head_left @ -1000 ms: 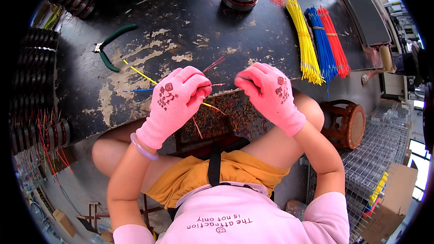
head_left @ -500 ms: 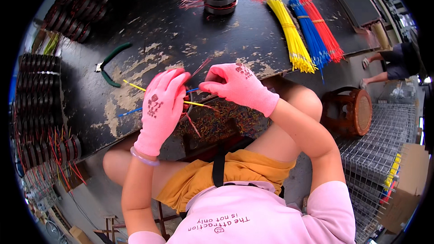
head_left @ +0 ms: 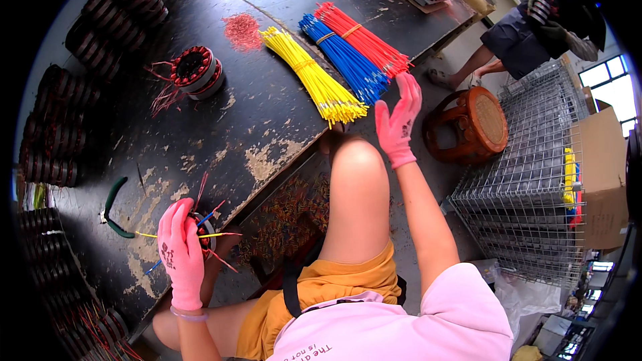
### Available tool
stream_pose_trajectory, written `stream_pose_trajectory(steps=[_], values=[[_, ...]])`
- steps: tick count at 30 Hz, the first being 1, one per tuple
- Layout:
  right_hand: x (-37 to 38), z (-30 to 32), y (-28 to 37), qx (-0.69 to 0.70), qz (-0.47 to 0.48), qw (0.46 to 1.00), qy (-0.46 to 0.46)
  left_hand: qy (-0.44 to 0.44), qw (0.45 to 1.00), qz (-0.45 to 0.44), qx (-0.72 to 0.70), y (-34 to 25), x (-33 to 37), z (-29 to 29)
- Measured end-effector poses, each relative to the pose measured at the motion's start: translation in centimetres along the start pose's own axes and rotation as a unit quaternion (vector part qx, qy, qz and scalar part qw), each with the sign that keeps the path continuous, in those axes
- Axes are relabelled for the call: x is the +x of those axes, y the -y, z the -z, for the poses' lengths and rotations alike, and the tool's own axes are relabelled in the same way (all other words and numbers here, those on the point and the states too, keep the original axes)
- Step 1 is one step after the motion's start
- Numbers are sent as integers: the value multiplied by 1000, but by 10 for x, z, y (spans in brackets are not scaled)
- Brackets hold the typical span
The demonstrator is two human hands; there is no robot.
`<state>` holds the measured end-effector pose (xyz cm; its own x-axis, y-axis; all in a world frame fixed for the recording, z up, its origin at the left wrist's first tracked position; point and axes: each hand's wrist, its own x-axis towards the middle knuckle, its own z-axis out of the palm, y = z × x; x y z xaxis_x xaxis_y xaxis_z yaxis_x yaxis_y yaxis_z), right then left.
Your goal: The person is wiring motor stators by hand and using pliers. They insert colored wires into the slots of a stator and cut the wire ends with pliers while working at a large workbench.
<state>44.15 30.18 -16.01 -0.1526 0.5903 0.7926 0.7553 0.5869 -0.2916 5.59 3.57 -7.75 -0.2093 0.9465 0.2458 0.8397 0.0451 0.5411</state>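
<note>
In a pink glove, my left hand point(head_left: 180, 254) grips a small wound motor stator point(head_left: 202, 224) at the table's near edge, covering much of it. A yellow wire point(head_left: 217, 234) and a blue wire point(head_left: 209, 216) stick out past the fingers, along with thin red strands. My right hand point(head_left: 400, 120), gloved too, is raised with thumb and fingers apart. Its fingertips are at the near end of the red wire bundle point(head_left: 361, 39); whether they touch it I cannot tell. Beside that lie a blue wire bundle point(head_left: 344, 58) and a yellow wire bundle point(head_left: 309, 73).
Green-handled cutters point(head_left: 111, 208) lie left of my left hand. Two stacked stators point(head_left: 198, 75) and a heap of pinkish bits point(head_left: 243, 31) are farther back. Stator stacks point(head_left: 57, 127) line the left. A wooden stool point(head_left: 473, 124), a wire cage point(head_left: 521, 180) and a person point(head_left: 521, 33) are right.
My right hand has left the stator and moved out to the red bundle's end, its fingers opening. The left hand keeps hold of the stator. The view has turned rightward.
</note>
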Motion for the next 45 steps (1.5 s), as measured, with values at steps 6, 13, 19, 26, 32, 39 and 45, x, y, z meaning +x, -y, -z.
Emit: stream_pose_trajectory(steps=[6,13,19,26,32,39,45], values=[[51,-54,-16,-37,12,999,-30,4,1000,0,4,-1,1,-1],[80,-4,-59,-126,-93,987,34,15,1000,-2,17,0,1,0],[111,-10,-62,-218,-123,935,252,15,1000,-2,11,0,1,-1],[132,-3,-44,-223,-197,905,304,7,1000,-8,10,2,0,1],[135,6,-52,-295,-41,929,219,-5,1000,-7,-3,2,-1,-1],[146,11,-41,-177,-190,925,276,-6,1000,-18,-3,2,0,1],[152,14,-36,-182,-217,904,320,-20,1000,-21,0,-1,1,0]])
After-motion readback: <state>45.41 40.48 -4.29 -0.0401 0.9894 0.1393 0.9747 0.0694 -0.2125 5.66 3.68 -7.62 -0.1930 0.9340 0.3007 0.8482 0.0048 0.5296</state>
